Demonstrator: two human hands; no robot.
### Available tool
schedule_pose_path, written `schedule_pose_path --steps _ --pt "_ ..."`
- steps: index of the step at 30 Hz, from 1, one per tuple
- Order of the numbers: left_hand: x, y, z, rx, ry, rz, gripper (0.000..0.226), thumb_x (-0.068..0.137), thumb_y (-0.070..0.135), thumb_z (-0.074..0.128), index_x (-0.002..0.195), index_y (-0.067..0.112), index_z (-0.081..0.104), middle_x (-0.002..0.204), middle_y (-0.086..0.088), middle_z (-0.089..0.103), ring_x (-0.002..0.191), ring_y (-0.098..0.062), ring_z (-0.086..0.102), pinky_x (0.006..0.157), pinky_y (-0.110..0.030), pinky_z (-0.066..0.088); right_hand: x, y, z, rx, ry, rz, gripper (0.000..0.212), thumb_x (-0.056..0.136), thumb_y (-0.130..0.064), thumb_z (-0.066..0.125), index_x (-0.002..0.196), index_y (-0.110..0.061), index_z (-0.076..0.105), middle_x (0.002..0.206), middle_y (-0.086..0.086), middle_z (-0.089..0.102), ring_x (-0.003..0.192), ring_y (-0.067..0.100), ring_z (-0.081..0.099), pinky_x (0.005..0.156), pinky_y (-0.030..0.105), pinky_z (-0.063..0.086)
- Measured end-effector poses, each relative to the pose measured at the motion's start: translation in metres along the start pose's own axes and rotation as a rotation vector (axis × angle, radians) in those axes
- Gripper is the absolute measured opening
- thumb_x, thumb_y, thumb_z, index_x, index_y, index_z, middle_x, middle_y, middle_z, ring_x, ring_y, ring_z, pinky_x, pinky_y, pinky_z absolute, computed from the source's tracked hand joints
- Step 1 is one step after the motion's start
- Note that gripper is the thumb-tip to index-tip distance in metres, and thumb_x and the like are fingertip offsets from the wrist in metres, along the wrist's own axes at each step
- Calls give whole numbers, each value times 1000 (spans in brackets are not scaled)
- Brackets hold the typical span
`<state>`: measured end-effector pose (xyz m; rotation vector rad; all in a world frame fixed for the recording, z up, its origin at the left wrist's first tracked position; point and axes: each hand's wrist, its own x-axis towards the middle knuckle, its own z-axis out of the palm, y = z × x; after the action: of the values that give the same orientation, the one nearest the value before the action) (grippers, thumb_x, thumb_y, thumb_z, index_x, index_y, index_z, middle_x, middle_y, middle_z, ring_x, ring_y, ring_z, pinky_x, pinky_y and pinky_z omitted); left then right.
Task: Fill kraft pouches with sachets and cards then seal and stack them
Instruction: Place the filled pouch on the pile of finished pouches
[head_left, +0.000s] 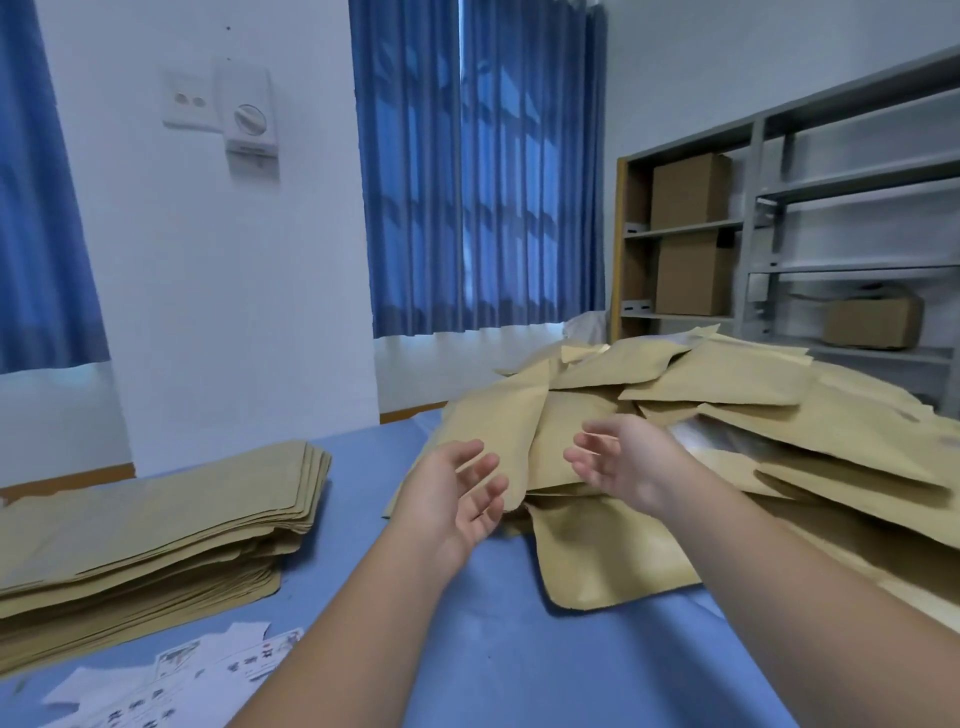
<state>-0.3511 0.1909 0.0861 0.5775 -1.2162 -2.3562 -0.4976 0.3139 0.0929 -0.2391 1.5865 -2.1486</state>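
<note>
A loose heap of filled kraft pouches (727, 395) covers the right side of the blue table (519, 665). A neat stack of flat kraft pouches (156, 525) lies at the left. White printed cards (171, 680) are scattered at the front left. My left hand (457, 499) and my right hand (618, 462) hover in front of the heap, palms facing each other, fingers spread and holding nothing. One pouch (498, 431) stands tilted between and just behind the hands; whether either hand touches it is unclear. No sachets are visible.
Grey metal shelving (831, 208) with cardboard boxes (688, 189) stands at the back right. Blue curtains (478, 166) hang behind the table, and a white wall with a switch panel (223, 104) is at the back left.
</note>
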Motion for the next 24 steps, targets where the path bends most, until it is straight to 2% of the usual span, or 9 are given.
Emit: schedule_pose_path --steps 4,6,9,12,15,18,21,24 --pt "-20 16 -40 42 51 14 11 89 14 56 96 12 65 73 0 65 50 -13 59 54 -24 43 -21 23 43 -112 -153 66 5 92 -10 54 92 -6 56 71 4 58 57 17 58 56 25 46" --pt "-35 25 -65 70 90 30 10 89 15 56 93 14 65 66 3 64 48 -12 58 51 -23 42 -33 38 68 -164 -236 93 5 91 -12 57 88 -8 57 70 3 59 55 15 56 52 24 44" --pt "-59 40 -106 111 156 66 10 90 16 56 92 15 65 67 4 61 50 -11 56 50 -21 40 -54 63 108 -231 -351 121 5 91 -13 58 87 -10 58 66 1 60 50 13 57 48 22 43" --pt "-86 58 -153 127 240 122 12 91 16 54 90 16 66 65 3 61 51 -11 55 54 -23 40 -77 85 148 -275 -482 118 5 91 -15 58 89 -10 60 62 0 62 50 13 58 51 23 43" --pt "-115 75 -206 135 358 185 11 91 16 57 95 13 67 66 2 63 51 -11 56 50 -22 42 -98 104 185 -350 -579 83 7 91 -15 59 94 -9 61 68 2 64 58 16 59 55 25 44" --pt "-140 88 -258 206 508 251 10 90 18 61 88 10 66 65 2 64 52 -11 54 43 -20 41 -119 124 223 -496 -588 103 4 93 -11 55 93 -9 58 81 6 64 64 18 59 57 26 45" --pt "-159 100 -306 365 664 342 10 90 20 61 84 14 67 71 1 67 57 -14 57 51 -24 40 -135 146 255 -622 -584 104 9 91 -4 54 91 -11 61 92 10 63 67 20 59 60 28 47" --pt "-170 98 -351 494 805 418 13 93 18 58 85 18 68 79 -2 67 59 -17 58 54 -26 42 -135 172 277 -785 -612 -124 12 88 -8 58 92 -18 62 96 3 63 77 17 61 71 32 53"
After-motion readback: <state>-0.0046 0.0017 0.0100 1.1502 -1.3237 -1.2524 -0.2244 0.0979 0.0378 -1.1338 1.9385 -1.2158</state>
